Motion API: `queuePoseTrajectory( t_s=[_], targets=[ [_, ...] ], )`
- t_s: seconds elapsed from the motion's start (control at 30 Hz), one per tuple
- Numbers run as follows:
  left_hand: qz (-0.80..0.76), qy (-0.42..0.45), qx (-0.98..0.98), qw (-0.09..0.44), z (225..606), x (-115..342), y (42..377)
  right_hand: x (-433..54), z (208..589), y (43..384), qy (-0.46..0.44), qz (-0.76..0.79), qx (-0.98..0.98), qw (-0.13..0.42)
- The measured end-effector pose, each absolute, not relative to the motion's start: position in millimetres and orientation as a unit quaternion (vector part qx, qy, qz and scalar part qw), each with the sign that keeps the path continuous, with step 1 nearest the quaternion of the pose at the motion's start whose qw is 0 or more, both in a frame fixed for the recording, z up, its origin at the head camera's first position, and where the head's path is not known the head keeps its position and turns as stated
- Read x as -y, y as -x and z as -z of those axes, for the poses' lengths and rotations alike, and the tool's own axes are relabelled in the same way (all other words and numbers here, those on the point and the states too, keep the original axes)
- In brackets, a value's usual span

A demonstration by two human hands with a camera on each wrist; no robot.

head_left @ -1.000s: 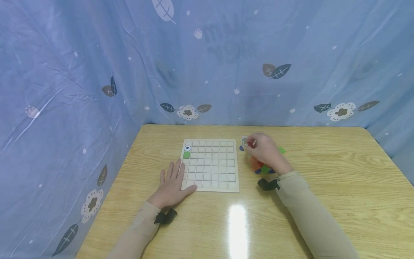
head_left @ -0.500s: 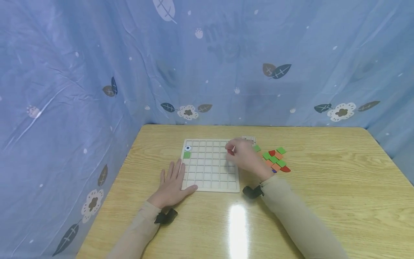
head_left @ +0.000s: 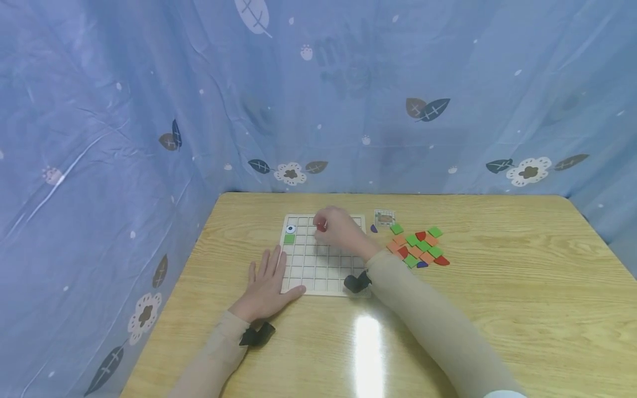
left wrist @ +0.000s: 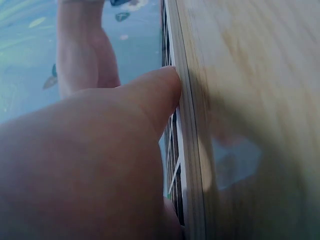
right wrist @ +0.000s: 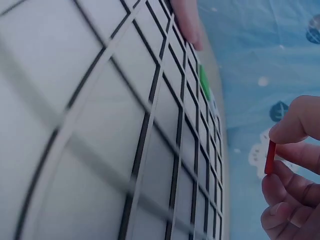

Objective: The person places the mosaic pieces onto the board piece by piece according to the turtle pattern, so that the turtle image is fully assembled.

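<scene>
My right hand (head_left: 338,228) pinches a red tile (right wrist: 270,157) between thumb and fingers, above the upper part of a white grid board (head_left: 313,272). The tile's edge faces the right wrist camera, so its full outline is hard to make out there. My left hand (head_left: 264,290) lies spread at the board's lower left corner, its thumb (left wrist: 162,87) on the near edge. In the board's left column sit a round white eye tile (head_left: 291,229) and, just below it, a green square tile (head_left: 289,239).
Right of the board lies a loose group of green, orange, red and blue tiles (head_left: 423,246). A small picture card (head_left: 385,218) lies behind them, with a blue tile (head_left: 374,228) at its left. A blue curtain (head_left: 348,110) hangs behind the table.
My right hand has carried the red tile leftward from beside the picture card to over the board. The card and loose tiles are uncovered now. My left hand stays in place.
</scene>
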State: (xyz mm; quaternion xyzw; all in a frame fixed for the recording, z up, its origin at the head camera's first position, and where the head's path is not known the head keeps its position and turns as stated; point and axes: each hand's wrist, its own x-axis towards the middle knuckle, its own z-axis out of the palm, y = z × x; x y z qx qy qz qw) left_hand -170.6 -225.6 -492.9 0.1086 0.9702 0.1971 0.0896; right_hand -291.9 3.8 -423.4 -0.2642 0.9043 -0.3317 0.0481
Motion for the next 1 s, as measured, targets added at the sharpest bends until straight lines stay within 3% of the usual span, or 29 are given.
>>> queuePoseTrajectory(
  t_s=[0.43, 0.7, 1.0],
  targets=[
    [-0.205, -0.111, -0.969, 0.088, 488, 225, 170, 47, 437, 315, 0.272, 0.283, -0.917, 0.067],
    [-0.179, -0.109, -0.972, 0.111, 483, 224, 170, 56, 445, 320, 0.27, 0.26, -0.925, 0.064],
    [-0.205, -0.108, -0.968, 0.098, 485, 225, 168, 61, 445, 320, 0.268, 0.257, -0.926, 0.064]
  ],
)
